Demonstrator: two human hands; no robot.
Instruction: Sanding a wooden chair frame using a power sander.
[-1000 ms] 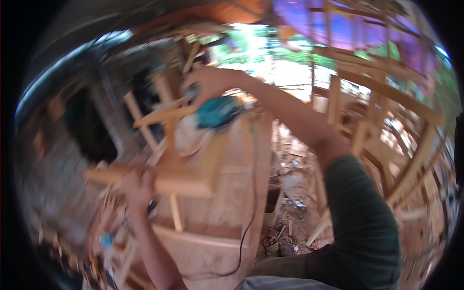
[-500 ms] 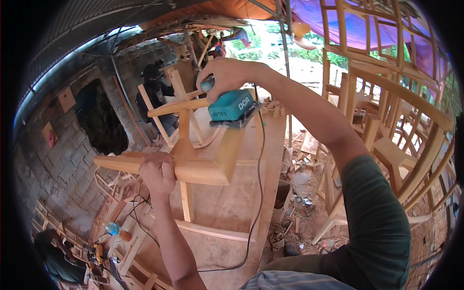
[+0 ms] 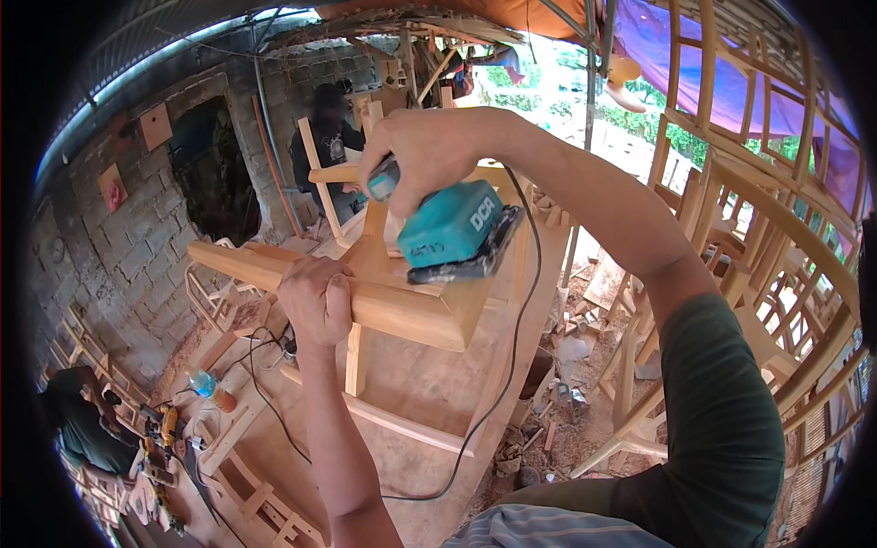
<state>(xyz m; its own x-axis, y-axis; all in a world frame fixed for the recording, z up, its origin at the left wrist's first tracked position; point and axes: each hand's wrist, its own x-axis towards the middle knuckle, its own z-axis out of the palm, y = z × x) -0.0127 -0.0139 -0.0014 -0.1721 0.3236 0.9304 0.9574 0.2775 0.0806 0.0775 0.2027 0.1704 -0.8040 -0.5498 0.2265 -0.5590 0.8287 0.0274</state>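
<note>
My right hand (image 3: 422, 151) is wrapped round the handle of a teal electric sander (image 3: 452, 226). The sander's dark pad lies at the side rail of a light wooden chair frame (image 3: 397, 310), just beyond its near right corner; its edge looks smeared by motion. My left hand (image 3: 313, 300) grips the frame's near rail from above, left of that corner, with the fingertips hidden behind the wood. The frame rests tilted on a plywood worktop (image 3: 420, 393). From the sander, a black cord (image 3: 523, 310) runs down along the worktop's right side.
Stacked wooden chairs (image 3: 776, 228) crowd the right side. Wood scraps (image 3: 585, 365) litter the ground there. At lower left are a bottle (image 3: 210, 388), power drills (image 3: 169, 427) and a seated person (image 3: 87, 416). Another person (image 3: 324, 137) stands beyond the frame, near a block wall (image 3: 119, 256).
The sander in my right hand has come nearer along the side rail, toward the frame's near corner. My left hand keeps its grip. The whole view has shifted slightly.
</note>
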